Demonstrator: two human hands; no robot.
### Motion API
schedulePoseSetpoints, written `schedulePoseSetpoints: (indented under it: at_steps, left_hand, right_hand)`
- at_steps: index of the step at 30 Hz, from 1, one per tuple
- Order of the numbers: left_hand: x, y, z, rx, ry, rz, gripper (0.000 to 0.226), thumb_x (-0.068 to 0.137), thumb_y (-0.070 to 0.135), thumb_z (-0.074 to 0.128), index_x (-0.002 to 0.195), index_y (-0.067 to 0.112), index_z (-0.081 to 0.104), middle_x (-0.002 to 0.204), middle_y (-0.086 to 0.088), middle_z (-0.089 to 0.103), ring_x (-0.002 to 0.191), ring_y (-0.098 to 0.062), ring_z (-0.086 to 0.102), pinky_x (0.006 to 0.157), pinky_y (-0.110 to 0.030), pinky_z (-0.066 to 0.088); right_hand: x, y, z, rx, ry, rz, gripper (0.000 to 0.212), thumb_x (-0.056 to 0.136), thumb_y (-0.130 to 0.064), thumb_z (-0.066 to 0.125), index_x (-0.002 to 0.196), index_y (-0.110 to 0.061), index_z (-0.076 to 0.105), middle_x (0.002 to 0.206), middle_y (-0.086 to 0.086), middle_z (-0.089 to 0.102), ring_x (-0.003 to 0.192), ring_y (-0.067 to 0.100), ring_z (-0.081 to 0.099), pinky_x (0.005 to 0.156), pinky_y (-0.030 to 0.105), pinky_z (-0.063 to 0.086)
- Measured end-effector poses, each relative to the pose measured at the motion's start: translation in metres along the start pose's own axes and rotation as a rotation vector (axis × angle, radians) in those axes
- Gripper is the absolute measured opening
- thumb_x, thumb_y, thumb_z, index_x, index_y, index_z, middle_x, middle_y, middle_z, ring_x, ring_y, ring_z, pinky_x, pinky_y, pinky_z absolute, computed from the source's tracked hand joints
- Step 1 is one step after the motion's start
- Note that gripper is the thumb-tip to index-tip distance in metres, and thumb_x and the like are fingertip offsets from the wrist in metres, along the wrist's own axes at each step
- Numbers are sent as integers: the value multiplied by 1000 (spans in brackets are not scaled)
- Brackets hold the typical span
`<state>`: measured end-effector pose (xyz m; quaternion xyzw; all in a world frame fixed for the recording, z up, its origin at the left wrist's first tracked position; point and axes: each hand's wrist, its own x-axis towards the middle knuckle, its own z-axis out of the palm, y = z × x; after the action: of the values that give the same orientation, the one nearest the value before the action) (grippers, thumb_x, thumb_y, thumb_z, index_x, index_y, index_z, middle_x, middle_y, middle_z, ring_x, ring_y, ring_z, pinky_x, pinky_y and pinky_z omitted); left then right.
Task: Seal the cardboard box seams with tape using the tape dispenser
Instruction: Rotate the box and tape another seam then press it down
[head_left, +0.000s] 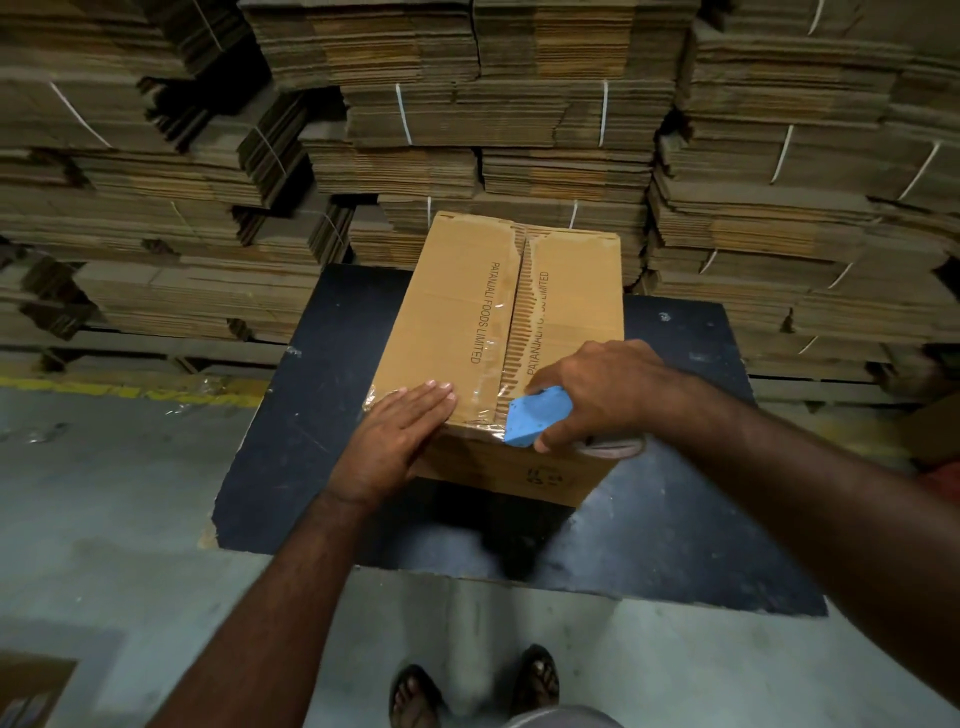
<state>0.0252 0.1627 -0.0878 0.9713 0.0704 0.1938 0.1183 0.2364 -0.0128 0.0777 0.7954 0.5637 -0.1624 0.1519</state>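
Head view: we look down on a cardboard box (519, 332) standing on a dark board (291, 467) laid on the grey floor (104, 493). The box's two top flaps meet along a centre seam (511, 322) running from the near edge to the far edge; the edge of the right flap is torn along the seam, baring the corrugation. Clear tape (480, 402) lies glossy across the near part of the top, over the seam and to its left. Our left hand (400, 441) rests flat, fingers straight and together, on the near left corner of the box, palm down on the taped area and holding nothing. Our right hand (597, 395) is curled closed around the dispenser (535, 423), whose blue body sits at the near edge of the box just right of the seam, touching the top; a grey roll (615, 448) shows below the hand, over the near side of the box. Behind the box, on the far side, bundles of flattened cartons (493, 114) tied with white string are stacked high from left to right. At the near edge of the picture we see two sandalled feet (475, 686) on the floor.
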Motion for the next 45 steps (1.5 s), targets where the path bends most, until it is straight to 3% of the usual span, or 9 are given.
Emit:
schedulePoseSetpoints:
  at_steps: [3, 5, 8, 12, 20, 25, 33, 42, 45]
  left_hand:
    - [7, -7, -11, 82, -48, -27, 75, 78, 11, 77, 147, 13, 47, 155, -6, 43, 143, -24, 40, 118, -45, 29]
    - [9, 2, -15, 104, -57, -56, 66, 86, 24, 64, 148, 12, 46, 155, -8, 43, 144, -24, 38, 118, -49, 32]
    - [9, 39, -8, -48, -34, -132, 64, 92, 41, 48, 148, 10, 46, 155, -6, 42, 147, -21, 32, 123, -41, 20]
    - [20, 74, 4, -269, 118, -279, 52, 97, 36, 44, 140, 9, 57, 147, -6, 53, 143, -19, 40, 123, -39, 20]
    - [12, 56, 6, 20, -4, -105, 83, 68, 17, 60, 149, 7, 44, 155, -7, 43, 145, -23, 37, 124, -42, 19]
    - [14, 58, 8, -20, 36, -123, 81, 67, 14, 62, 146, 7, 47, 153, -7, 46, 143, -23, 40, 124, -43, 20]
    - [22, 91, 11, 46, 36, -178, 83, 72, 32, 56, 149, 4, 42, 158, -9, 38, 149, -22, 28, 123, -50, 20]
    - [32, 116, 25, 26, -13, -113, 89, 65, 21, 62, 150, 4, 40, 159, -9, 36, 149, -23, 30, 121, -48, 25]
    - [33, 109, 23, 45, -41, -86, 91, 64, 21, 62, 151, 6, 39, 160, -7, 34, 148, -21, 31, 120, -46, 27]
  right_hand:
    - [8, -9, -5, -14, 6, 14, 80, 67, -81, 63, 137, -46, 48, 122, -7, 60, 109, 18, 54, 74, 36, 41]
    - [10, -9, -7, -8, -2, 18, 82, 67, -81, 64, 138, -44, 48, 125, -6, 59, 111, 18, 55, 79, 38, 46]
    - [10, -7, -7, 0, -21, 13, 82, 68, -79, 65, 139, -43, 47, 127, -5, 59, 111, 18, 54, 87, 42, 49]
    - [11, -6, -8, -19, -21, -1, 80, 69, -79, 64, 138, -42, 48, 127, -5, 59, 111, 17, 54, 90, 43, 49]
    - [5, 14, 1, -14, 74, -67, 81, 67, -87, 55, 137, -48, 47, 122, -7, 62, 109, 19, 57, 74, 35, 43]
    - [-27, 66, 14, 56, -18, 19, 82, 63, -92, 51, 135, -53, 47, 118, -13, 63, 93, 10, 51, 71, 32, 46]
    - [-19, 41, 9, -126, 57, -36, 81, 67, -86, 57, 137, -46, 49, 116, -7, 62, 102, 17, 59, 73, 33, 48]
    - [-22, 46, 15, -136, 86, -64, 79, 70, -84, 56, 139, -46, 47, 119, -6, 62, 106, 17, 59, 71, 34, 47]
    - [-35, 61, 26, -72, 120, -86, 75, 76, -81, 50, 143, -49, 40, 109, -7, 62, 95, 16, 55, 71, 33, 47]
